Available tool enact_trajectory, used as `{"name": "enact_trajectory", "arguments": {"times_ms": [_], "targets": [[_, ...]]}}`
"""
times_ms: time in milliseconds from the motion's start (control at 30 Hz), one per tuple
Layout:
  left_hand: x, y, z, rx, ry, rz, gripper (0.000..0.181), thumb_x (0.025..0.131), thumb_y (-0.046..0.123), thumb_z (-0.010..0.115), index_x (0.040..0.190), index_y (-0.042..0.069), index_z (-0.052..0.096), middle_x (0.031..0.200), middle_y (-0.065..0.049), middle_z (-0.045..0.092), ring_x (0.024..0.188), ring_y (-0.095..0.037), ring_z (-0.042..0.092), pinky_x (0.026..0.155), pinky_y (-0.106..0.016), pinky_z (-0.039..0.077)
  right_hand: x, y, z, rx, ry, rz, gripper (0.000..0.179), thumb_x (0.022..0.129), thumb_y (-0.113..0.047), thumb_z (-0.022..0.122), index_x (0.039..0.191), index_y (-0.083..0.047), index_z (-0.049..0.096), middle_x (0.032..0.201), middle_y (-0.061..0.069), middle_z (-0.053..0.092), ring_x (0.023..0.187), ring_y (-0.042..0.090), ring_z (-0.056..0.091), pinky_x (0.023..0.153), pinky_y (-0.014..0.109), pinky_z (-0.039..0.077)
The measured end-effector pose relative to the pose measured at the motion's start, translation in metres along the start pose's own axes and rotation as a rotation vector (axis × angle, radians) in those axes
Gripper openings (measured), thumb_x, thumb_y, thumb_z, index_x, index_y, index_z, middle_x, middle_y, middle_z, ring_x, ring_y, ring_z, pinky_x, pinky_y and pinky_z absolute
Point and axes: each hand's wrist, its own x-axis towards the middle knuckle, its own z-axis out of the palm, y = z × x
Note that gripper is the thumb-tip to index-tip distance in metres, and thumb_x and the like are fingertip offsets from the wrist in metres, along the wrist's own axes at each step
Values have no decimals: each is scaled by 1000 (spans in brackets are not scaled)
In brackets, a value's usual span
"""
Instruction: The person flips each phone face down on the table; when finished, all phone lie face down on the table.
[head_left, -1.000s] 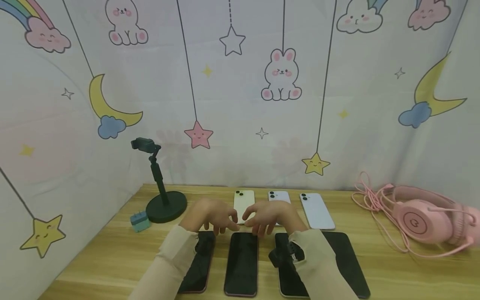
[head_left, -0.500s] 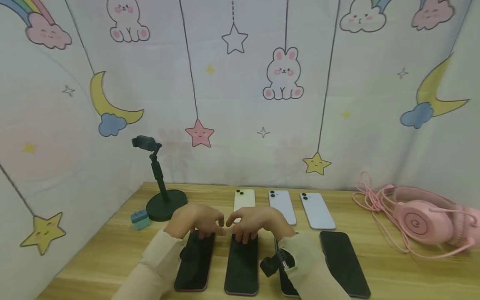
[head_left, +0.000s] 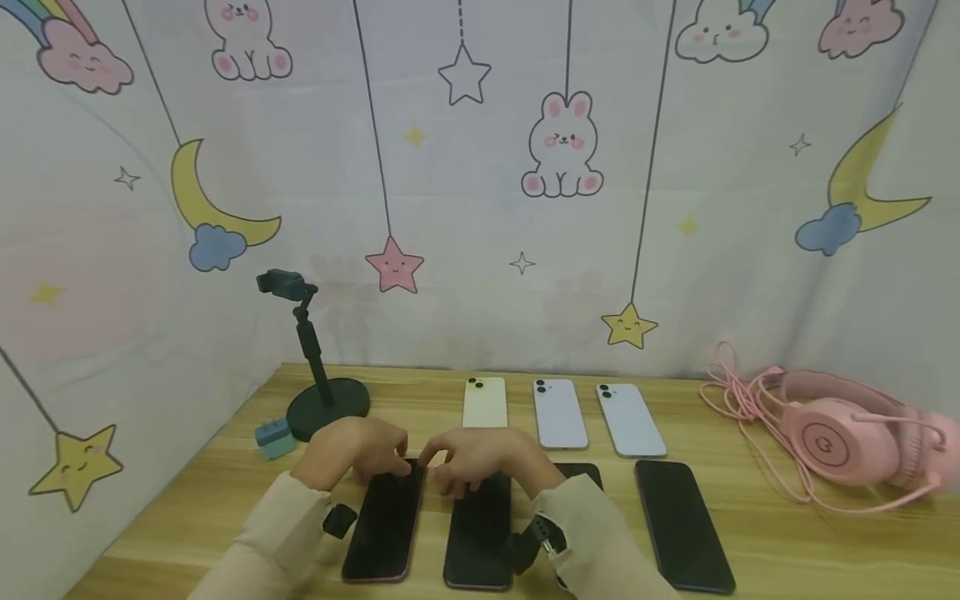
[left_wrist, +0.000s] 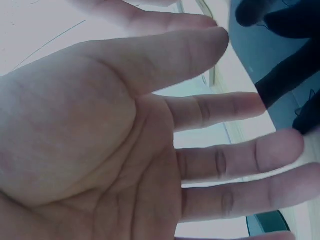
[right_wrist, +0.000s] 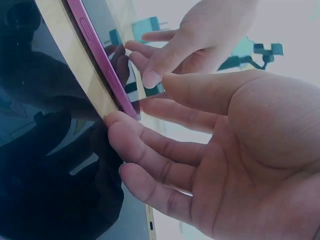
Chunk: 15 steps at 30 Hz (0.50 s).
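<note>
Four fingers extended and apart, my left hand (left_wrist: 150,125) holds nothing in the left wrist view. In the head view, the left hand (head_left: 365,450) is at the top end of the leftmost dark-screened phone (head_left: 381,529), which lies face up. My right hand (head_left: 483,457) hovers over the top of the second dark phone (head_left: 477,537), its index finger reaching toward the leftmost phone's upper corner. Loosely bent fingers of the right hand (right_wrist: 240,155) stand close to the pink-edged phone (right_wrist: 100,55) in the right wrist view; whether they touch cannot be told.
A third dark phone (head_left: 585,472) is mostly under my right forearm; a fourth (head_left: 684,525) lies right of it. Behind are a cream phone (head_left: 484,404), a lilac phone (head_left: 560,417) and a pale blue phone (head_left: 632,421). A black stand (head_left: 327,408), charger (head_left: 274,438) and pink headphones (head_left: 840,442) flank them.
Both hands have moved left and nearer to me, from above the second phone to the leftmost phone's top end. The back phones and the fourth dark phone are now uncovered.
</note>
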Motion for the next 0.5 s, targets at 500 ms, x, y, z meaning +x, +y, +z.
{"name": "enact_trajectory", "arguments": {"times_ms": [500], "targets": [[-2,-19,11,-144,-129,51,66,95,44,67,146,12,40,68,-9,68,60,-22,69,64,-43,57,6,-13,25,149,30,70,49,99,-17,62,142,-3,44,83,12,70,77,32,73,60,31,47]]}}
